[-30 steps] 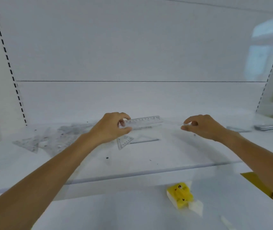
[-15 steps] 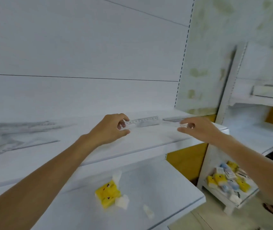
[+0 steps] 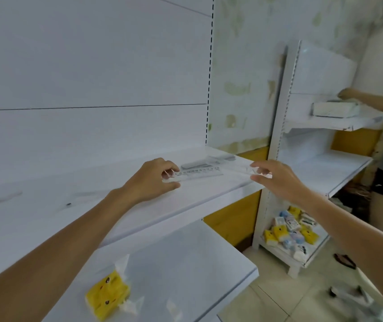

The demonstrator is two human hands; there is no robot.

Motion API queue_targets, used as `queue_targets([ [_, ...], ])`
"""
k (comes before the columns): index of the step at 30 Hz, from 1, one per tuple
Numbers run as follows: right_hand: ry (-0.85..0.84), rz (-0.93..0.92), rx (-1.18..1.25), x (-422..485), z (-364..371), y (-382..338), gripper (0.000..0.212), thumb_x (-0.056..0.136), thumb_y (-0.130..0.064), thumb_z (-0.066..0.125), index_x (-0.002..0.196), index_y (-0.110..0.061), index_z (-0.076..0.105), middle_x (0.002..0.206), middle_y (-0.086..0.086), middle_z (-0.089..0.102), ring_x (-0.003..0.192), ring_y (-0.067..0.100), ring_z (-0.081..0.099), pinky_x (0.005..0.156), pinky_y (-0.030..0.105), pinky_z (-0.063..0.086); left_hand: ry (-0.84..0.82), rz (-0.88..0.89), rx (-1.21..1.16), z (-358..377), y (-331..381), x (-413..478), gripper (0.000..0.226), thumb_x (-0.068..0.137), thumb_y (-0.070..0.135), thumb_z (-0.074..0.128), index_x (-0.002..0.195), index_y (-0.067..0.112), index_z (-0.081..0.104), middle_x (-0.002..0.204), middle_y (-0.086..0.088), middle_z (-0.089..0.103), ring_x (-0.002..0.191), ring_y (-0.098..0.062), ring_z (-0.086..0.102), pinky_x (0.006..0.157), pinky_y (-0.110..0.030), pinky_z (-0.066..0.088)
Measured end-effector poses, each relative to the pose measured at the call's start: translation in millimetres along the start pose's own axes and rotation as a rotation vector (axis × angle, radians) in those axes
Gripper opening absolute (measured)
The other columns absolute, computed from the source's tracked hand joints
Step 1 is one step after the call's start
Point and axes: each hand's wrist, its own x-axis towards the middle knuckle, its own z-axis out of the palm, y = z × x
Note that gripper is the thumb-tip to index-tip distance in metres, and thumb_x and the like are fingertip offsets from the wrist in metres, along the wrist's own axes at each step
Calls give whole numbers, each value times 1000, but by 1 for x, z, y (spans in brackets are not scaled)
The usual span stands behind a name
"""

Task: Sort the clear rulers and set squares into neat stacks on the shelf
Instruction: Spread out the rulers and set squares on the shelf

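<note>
Packet first, since it's nearest: a yellow packet (image 3: 108,290) with a cartoon face lies on the lower shelf (image 3: 185,263). It's not part of the job, and I can't read any text on it.

Up on the shelf (image 3: 81,205) that matters, my left hand (image 3: 155,180) has thumb and fingers closed on the left end of a clear ruler (image 3: 199,174). My right hand (image 3: 276,180) is pinching the other end between thumb and fingertips. So that's 2 hands clamped on 1 ruler, held flat and low over the shelf near its right end. I can't tell if it's touching the board.

My guess on the end-to-end grip: thin, clear plastic is slippery and hard to see, so holding both tips keeps it level and square for lining up.

The scale is printed along the far edge. I can make out 10 and 11 by the left hand and something like 20 further along, but the rest is mush. No brand visible.

Just behind it sits the ruler pile (image 3: 196,164), a low greyish one, which is probably where this ruler goes.

Further right is another shelf unit (image 3: 285,126) with colourful packets (image 3: 290,231) at the bottom. Someone else's hand (image 3: 351,94) is on a white box (image 3: 334,109).
</note>
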Motion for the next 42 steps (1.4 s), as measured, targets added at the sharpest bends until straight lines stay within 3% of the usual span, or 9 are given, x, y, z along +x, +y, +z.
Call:
queue_targets([
  [4,0,-31,-89,35,-3,6,33,85,-25,64,116,-14,62,102,-2,54,94,11,46,82,22,33,10,-13,2,1,-9,26,30,76,25,73,105,22,65,91,8,54,77,4,52,65,0,37],
  [8,4,-53,-117,73,7,17,33,84,-26,65,115,-16,64,100,3,59,91,16,53,78,21,34,19,-21,3,4,-13,41,31,75,26,74,104,23,65,89,10,54,80,0,54,67,-7,39],
  [15,-85,-153,96,132,49,23,37,81,-20,70,114,-8,62,110,9,60,92,12,52,81,18,36,110,-156,50,-2,-19,31,33,73,26,77,102,21,62,92,8,57,84,0,56,69,-6,41],
  [19,-175,-292,165,162,60,26,32,77,-15,73,107,-9,66,106,7,61,89,11,53,75,8,31,215,-291,70,-4,-15,19,29,72,21,78,98,21,64,90,9,58,84,-1,57,68,-3,41],
  [28,-460,-462,166,204,73,46,24,77,-22,72,100,-24,66,107,-5,63,99,8,53,82,19,33,334,-490,199,16,9,-12,28,71,11,78,96,15,66,86,7,58,80,1,56,68,-5,41],
  [37,-513,-510,229,209,81,54,21,80,-22,69,101,-18,69,101,-5,67,95,9,56,82,18,34,367,-567,240,20,27,-18,27,72,13,77,96,18,65,88,5,60,80,-1,56,68,-6,42],
  [42,-489,-534,171,210,84,56,31,82,-25,68,112,-17,65,114,-1,64,99,9,53,83,16,32,375,-570,244,15,31,-11,25,73,16,77,94,21,64,88,6,60,80,-1,57,66,-7,43],
])
